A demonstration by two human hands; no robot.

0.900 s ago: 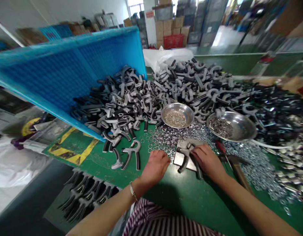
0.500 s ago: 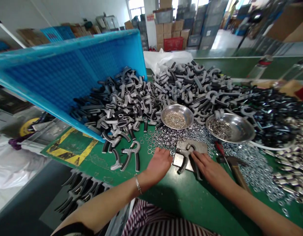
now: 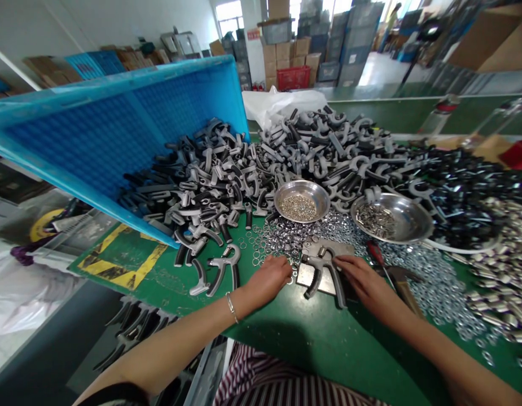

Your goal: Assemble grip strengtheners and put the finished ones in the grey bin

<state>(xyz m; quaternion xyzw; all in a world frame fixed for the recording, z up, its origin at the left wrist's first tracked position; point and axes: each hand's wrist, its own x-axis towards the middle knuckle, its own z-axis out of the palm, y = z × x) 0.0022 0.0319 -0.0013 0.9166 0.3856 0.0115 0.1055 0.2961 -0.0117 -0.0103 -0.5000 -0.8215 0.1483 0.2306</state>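
A grey and black hand gripper (image 3: 322, 269) lies on a small steel plate (image 3: 310, 276) on the green table (image 3: 311, 338). My right hand (image 3: 364, 281) rests beside it, fingertips closed on the gripper's right handle near its top. My left hand (image 3: 266, 279) is palm down at the edge of a spread of small metal rings (image 3: 281, 239), its fingers curled onto them; what they pinch is hidden. Another assembled hand gripper (image 3: 220, 270) lies left of my left hand.
A tipped blue crate (image 3: 117, 124) spills a heap of grey and black handles (image 3: 227, 175). Two steel bowls (image 3: 302, 200) (image 3: 391, 217) hold small parts. A red-handled screwdriver (image 3: 377, 251) and a hammer (image 3: 402, 282) lie on the right, beside springs (image 3: 498, 270).
My left hand has moved a little forward to the rings' edge. My right hand has slid from on top of the gripper to its right side.
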